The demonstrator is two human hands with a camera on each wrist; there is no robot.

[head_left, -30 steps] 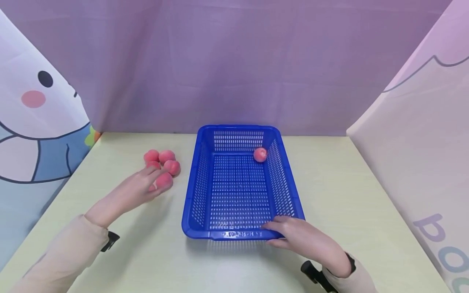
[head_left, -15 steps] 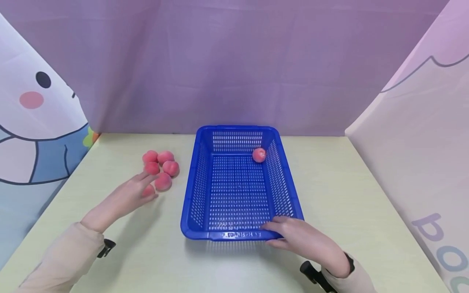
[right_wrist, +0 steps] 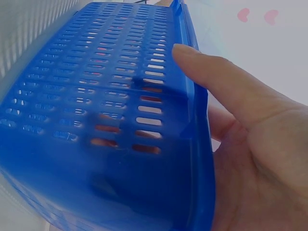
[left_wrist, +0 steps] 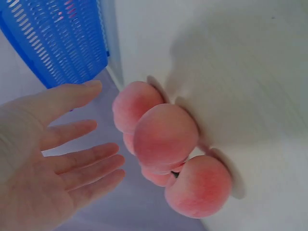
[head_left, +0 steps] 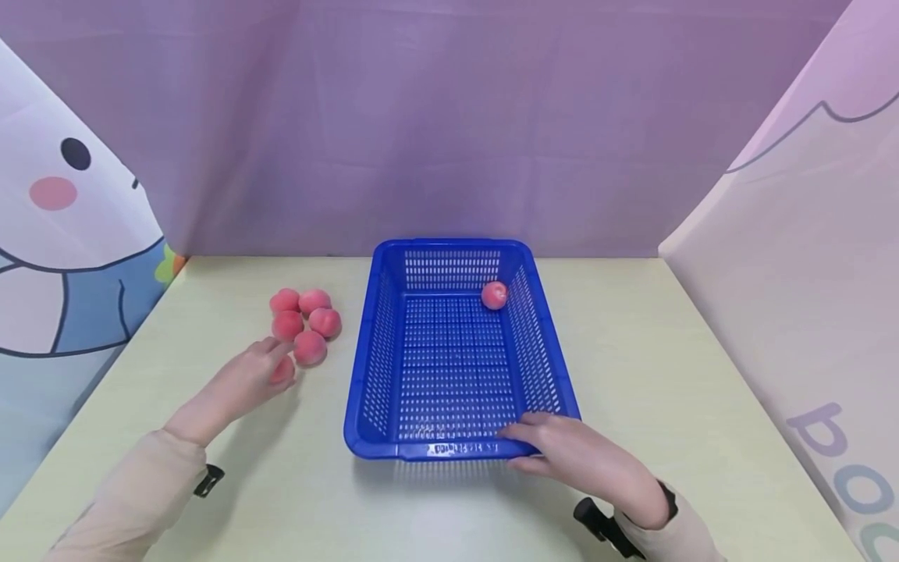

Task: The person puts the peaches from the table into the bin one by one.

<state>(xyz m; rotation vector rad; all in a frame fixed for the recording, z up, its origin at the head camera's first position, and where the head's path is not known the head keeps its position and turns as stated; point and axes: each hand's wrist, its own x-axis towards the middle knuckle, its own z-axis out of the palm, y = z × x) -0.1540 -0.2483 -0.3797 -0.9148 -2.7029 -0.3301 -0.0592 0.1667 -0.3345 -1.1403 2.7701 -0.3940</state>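
Note:
In the head view my left hand (head_left: 246, 378) is beside a pink-red peach (head_left: 283, 371), partly covering it. The left wrist view shows this hand's fingers (left_wrist: 89, 156) extended, with nothing between them and the peaches (left_wrist: 166, 136) a short way off. Several more peaches (head_left: 310, 348) lie clustered just beyond the hand on the table. My right hand (head_left: 579, 455) grips the near right corner of a blue plastic basket (head_left: 442, 451), thumb on the outside and fingers over the rim. One peach (head_left: 494, 295) sits inside the basket at the far right.
The pale table (head_left: 632, 351) extends on both sides of the basket. A purple cloth (head_left: 449, 133) hangs behind it. Printed cloth panels stand at the left (head_left: 77, 257) and right (head_left: 787, 297).
My left hand has drawn back toward the near left, off the nearer peach of the cluster to the peach beside it. The right hand keeps its grip on the basket.

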